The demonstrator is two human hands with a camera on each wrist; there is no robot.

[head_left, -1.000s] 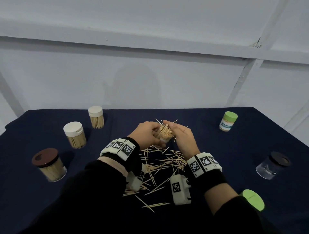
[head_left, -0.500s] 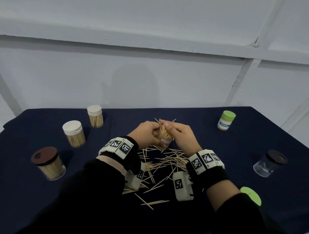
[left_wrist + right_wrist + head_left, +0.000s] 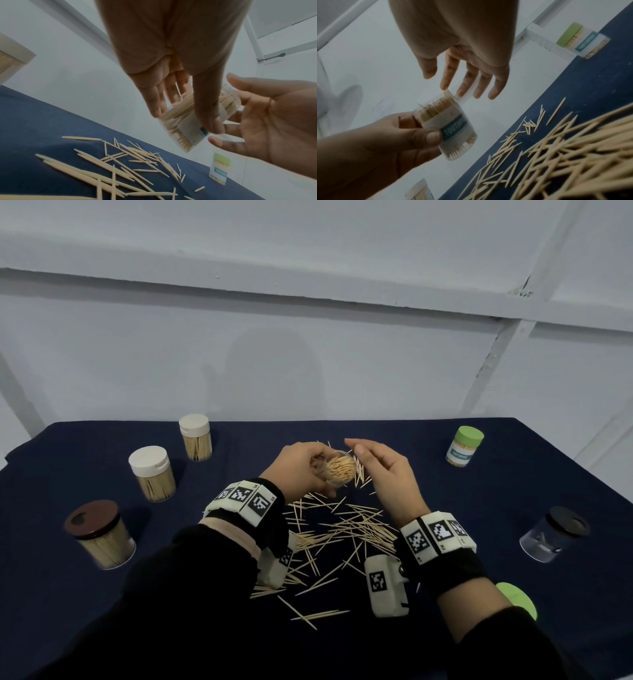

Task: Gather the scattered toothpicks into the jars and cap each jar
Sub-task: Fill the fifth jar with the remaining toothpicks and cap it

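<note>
Left hand (image 3: 301,470): you've got the open jar (image 3: 337,470) wrapped in fingers and thumb, lifted off the worktop (image 3: 445,501) at centre, mouth tipped toward your right.
Right hand (image 3: 383,474): released, fingers spread and holding nothing, hovering just right of the jar's mouth.
Jar fill: packed near the brim, tips bristling out of the mouth in the right wrist view.
Pile (image 3: 346,529): plenty of toothpicks lying loose on the cloth, near side of your hands, a few strays just right of the jar.
Lid (image 3: 515,597): a green one sits near right, by your right forearm; I judge it belongs to this jar.
Other jars: three capped at left, the brown-lidded one (image 3: 101,534) nearest; a green-capped jar (image 3: 464,446) far right; a dark-lidded clear jar (image 3: 555,534) at right looks nearly empty.
Risk one: the tilt. Tip further and the crammed sticks slide back out.
Risk two: overfilling. Proud tips could stop the lid seating.
Risk three: your sleeves and wrist units hang right over the pile; a careless sweep scatters it wider.
Call: level the jar, tap the sticks down, then cap.
</note>
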